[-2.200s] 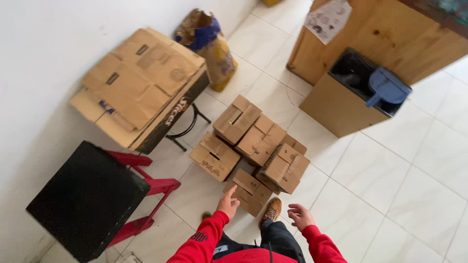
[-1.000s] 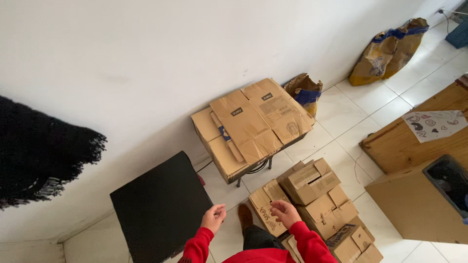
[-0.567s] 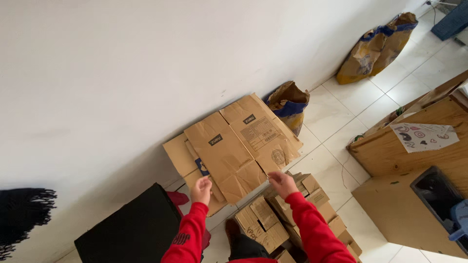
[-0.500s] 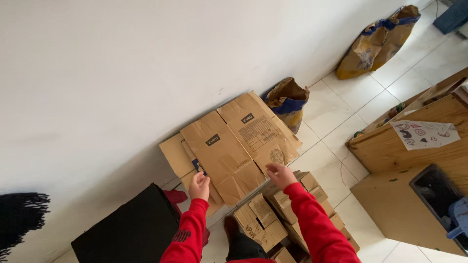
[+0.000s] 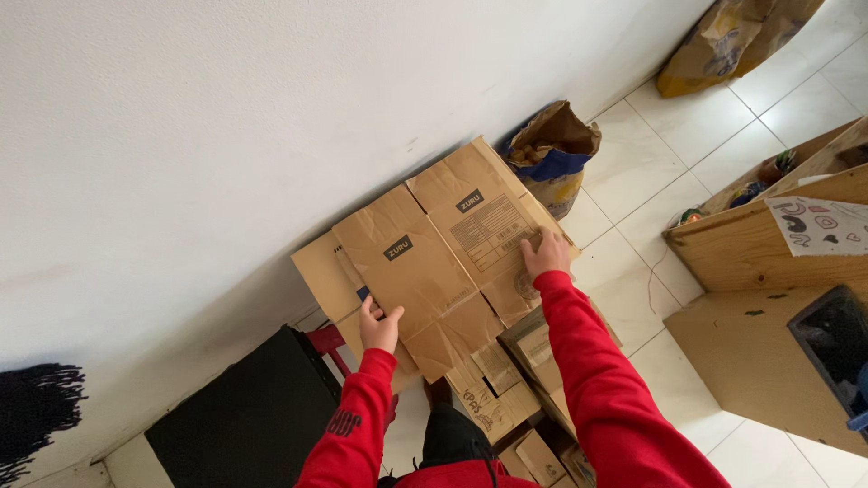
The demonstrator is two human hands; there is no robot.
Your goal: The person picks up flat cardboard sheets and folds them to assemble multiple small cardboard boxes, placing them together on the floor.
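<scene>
Head view, left hand (image 5: 380,327) gripping flattened cardboard stack (image 5: 443,258), right hand (image 5: 545,255) spread flat atop.

Both hands, in red sleeves, lie on a stack of flattened cardboard boxes (image 5: 443,258) against a white wall. The left hand (image 5: 380,327) grips the stack's near edge, fingers curled over it; the right hand (image 5: 545,255) presses flat on the top sheet. Below the hands small folded cartons (image 5: 506,398) sit on the tiled floor. A black-topped stool (image 5: 249,420) stands left of the left hand; an open paper sack (image 5: 551,155) stands just beyond the right hand.
</scene>
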